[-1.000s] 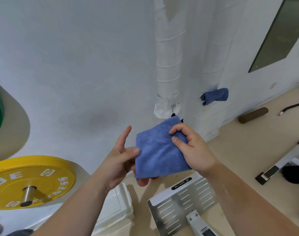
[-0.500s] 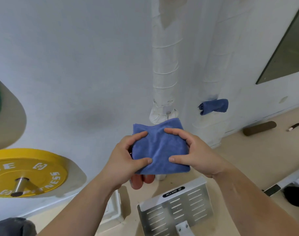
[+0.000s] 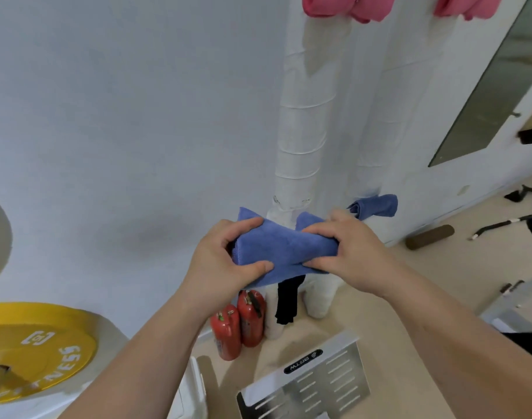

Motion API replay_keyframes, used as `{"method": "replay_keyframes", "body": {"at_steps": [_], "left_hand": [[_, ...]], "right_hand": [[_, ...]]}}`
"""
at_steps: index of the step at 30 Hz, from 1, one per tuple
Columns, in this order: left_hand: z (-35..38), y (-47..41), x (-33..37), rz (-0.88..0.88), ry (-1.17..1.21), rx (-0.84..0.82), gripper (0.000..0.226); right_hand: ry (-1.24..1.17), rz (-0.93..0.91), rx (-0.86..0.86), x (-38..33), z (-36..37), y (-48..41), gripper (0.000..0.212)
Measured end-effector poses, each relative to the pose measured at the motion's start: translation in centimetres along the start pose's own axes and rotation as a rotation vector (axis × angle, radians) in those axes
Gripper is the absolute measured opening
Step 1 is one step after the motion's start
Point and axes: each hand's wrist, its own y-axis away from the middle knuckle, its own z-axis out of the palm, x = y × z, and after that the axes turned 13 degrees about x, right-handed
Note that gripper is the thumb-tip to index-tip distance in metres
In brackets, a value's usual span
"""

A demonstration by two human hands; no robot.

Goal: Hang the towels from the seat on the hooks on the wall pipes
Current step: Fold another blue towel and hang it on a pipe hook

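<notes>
The blue towel [image 3: 284, 252] is gripped at both ends by the left hand [image 3: 219, 261] and right hand [image 3: 351, 252], fingers [image 3: 246, 223] curled round it. It is held bunched just before the wall pipe [image 3: 301, 131], likely for hooking. A second towel [image 3: 376, 205] is already hung alongside.

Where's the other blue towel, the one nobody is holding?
Head view: the spare blue towel hangs low on the right-hand wall pipe, just beyond the right hand.

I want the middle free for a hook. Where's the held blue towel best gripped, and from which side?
Grip the towel by its ends, left hand from the left, right hand from the right, thumbs in front. It is folded into a band, so end grips likely leave the middle clear.
</notes>
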Motion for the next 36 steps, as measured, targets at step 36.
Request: {"method": "replay_keyframes", "body": {"at_steps": [36], "left_hand": [[20.7,-14.6,17.9,0.326,0.028,0.365,0.050]], "right_hand": [[-0.694,-0.231,0.126,14.6,-19.8,-19.7,0.038]]}}
